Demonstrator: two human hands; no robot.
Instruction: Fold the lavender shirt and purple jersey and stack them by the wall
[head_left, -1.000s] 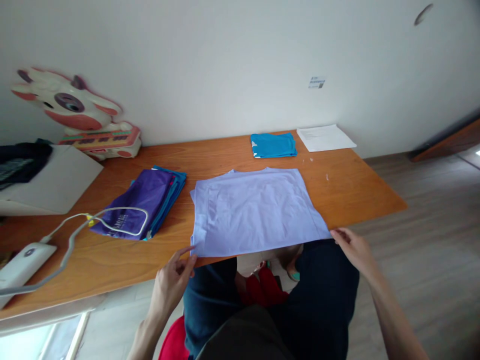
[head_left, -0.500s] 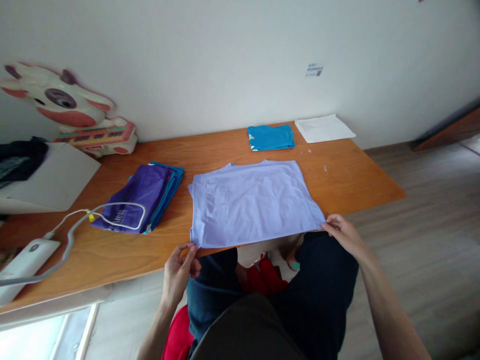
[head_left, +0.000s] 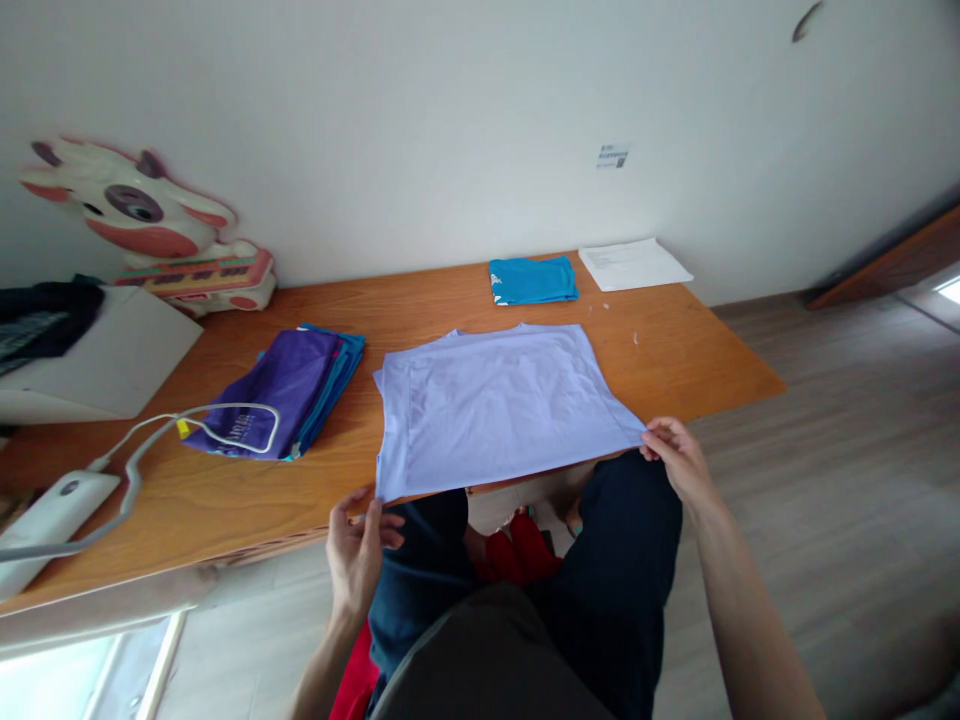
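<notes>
A lavender shirt lies spread on the wooden table, its near edge stretched straight along the table's front edge. My left hand pinches its near left corner between thumb and finger, the other fingers loosely bent. At the near right corner, my right hand grips the fabric between thumb and fingers, drawing that corner out to a point. Small creases cross the middle of the cloth.
To the left lie folded purple and blue garments with a pale cable looped over them. A white power bank, a white box and a cow-shaped toy keyboard stand farther left. Behind the shirt are a folded blue garment and white papers.
Both hands keep hold of the shirt's near corners, and the left corner is pulled slightly outward and down. The view has shifted a little to the right.
</notes>
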